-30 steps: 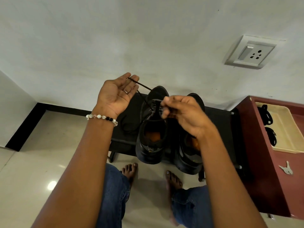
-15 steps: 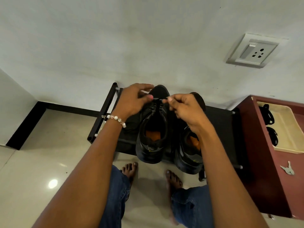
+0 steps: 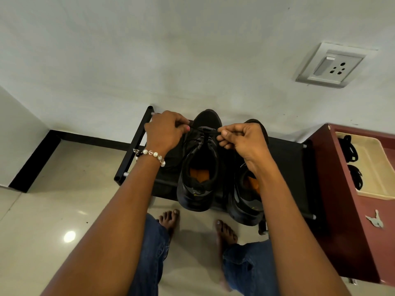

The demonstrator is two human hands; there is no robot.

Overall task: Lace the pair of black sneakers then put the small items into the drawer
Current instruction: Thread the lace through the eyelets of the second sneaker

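Two black sneakers with orange insoles stand side by side on a low black shoe rack (image 3: 284,159), toes toward the wall. Over the left sneaker (image 3: 198,167) my left hand (image 3: 165,131) pinches one end of its black lace (image 3: 203,135) at the left side of the eyelets. My right hand (image 3: 241,137) pinches the other lace end at the right side. The lace runs taut across the shoe between my two hands. My right forearm covers part of the right sneaker (image 3: 245,201).
A maroon cabinet (image 3: 342,210) stands to the right with a cream tray (image 3: 376,167) holding black bundled laces (image 3: 350,150). A small key (image 3: 375,220) lies on the cabinet top. My bare feet stand on the tiled floor before the rack. A wall socket (image 3: 331,65) is above.
My left hand came down from a raised, open-palm position with the lace draped over it to the shoe and now pinches the lace end. My right hand stayed at the eyelets.
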